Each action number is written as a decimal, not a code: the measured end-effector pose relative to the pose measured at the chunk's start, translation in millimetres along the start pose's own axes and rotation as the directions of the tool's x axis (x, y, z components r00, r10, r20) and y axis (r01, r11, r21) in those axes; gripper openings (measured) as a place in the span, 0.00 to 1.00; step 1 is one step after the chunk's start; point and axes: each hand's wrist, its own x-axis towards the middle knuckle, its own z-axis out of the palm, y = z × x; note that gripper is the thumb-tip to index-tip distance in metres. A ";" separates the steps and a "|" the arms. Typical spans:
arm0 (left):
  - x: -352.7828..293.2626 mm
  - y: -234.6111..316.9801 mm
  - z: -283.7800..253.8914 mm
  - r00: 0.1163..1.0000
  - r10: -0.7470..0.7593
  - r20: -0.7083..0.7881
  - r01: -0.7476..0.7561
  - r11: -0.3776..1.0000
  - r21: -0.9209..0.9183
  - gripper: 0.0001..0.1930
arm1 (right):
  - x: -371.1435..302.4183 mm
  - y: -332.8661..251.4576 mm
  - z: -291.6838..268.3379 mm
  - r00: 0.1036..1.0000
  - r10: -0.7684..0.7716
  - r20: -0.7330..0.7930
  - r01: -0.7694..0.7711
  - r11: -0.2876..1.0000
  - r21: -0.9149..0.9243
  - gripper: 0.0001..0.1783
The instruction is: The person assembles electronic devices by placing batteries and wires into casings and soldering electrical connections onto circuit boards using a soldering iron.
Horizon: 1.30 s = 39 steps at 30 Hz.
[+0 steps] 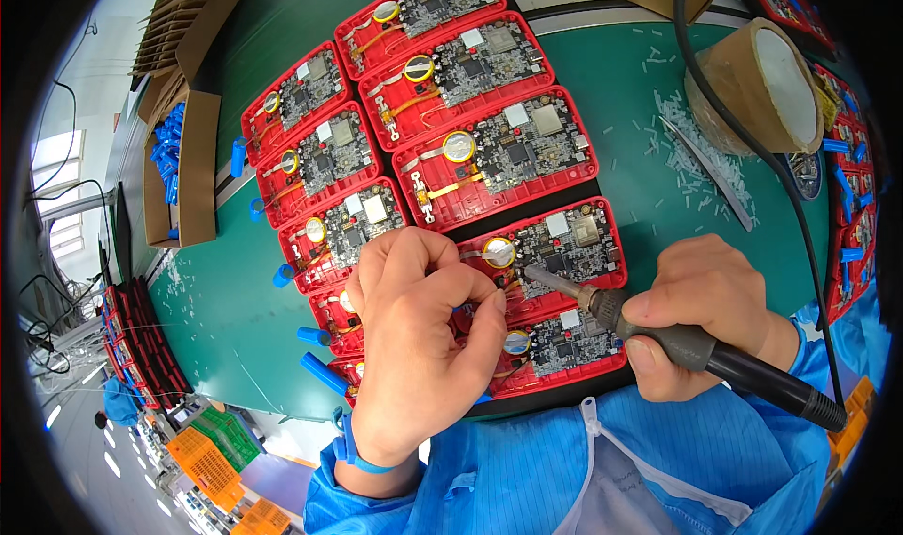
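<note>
My right hand [710, 309] grips a soldering iron [677, 342] by its dark handle. The iron's tip points left, at or just above the lower left edge of a circuit board [569, 239] in a red plastic case [616, 276]. A round coin cell [499, 252] sits left of that board. My left hand [414, 319] is over the left part of the same case, thumb and forefinger pinched together near the iron's tip; whatever they hold is hidden. Nearest me lies another red case with its board [569, 345], partly covered by my left hand.
Several more open red cases [499, 159] with boards stand in two columns ahead. Blue cylinders [324, 373] lie along their left side. A cardboard box [198, 168] holds more. At right are a tape roll [762, 88], tweezers [710, 177], scattered clear tubes [687, 144] and a black cable [743, 130].
</note>
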 end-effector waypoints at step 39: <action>1.8 0.5 2.3 1.000 -0.022 -0.008 0.022 1.000 0.003 0.04 | 2.0 -2.5 -8.7 0.998 0.005 0.062 -0.005 1.000 -0.011 0.14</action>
